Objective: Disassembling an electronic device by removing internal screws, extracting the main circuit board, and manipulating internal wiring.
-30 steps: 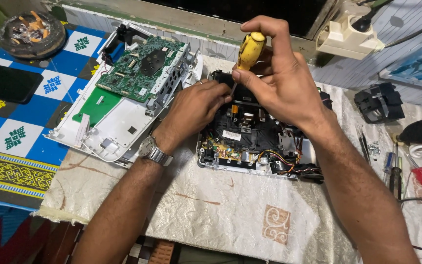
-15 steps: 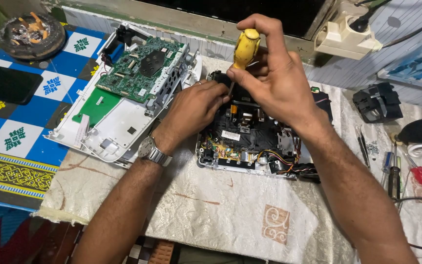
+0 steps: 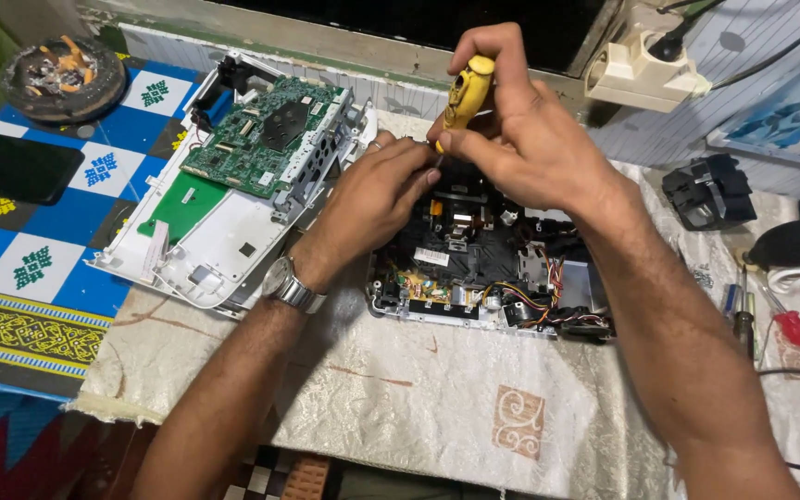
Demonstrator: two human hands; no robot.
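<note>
- I see the right hand [image 3: 530,139] at upper centre of the frame, fingers clenched round a yellow-handled screwdriver [image 3: 466,90], which stands nearly upright with a slight tilt, handle top poking above the knuckles.
- The screwdriver's shaft is hidden behind the fingers; I cannot tell where its tip lands.
- The left hand [image 3: 372,199] sits just left of the right one, touching it, its fingertips pinched together right under the screwdriver; whether they grip something small I cannot tell.
- A metal wristwatch [image 3: 291,287] is on the left wrist, centre-left of the frame.
- Both hands hover over the opened device [image 3: 474,268] at centre frame: a black inner frame, small boards and bundles of coloured wires in a white lower shell.
- It lies on a pale patterned cloth [image 3: 437,407] that fills the lower middle of the frame.
- To the left, just beside the left forearm, I see the white cover panel [image 3: 215,241] lying tilted, with a green circuit board [image 3: 266,139] mounted on its upper part.
- Upper left corner: a round ashtray [image 3: 62,74] on a blue-and-white patterned mat [image 3: 39,268].
- Upper right: a cream power strip [image 3: 645,69] with a black plug in it.
- Right edge: a black block-shaped part [image 3: 707,190] and, lower down, spare screwdrivers [image 3: 743,319], one with a red handle.
</note>
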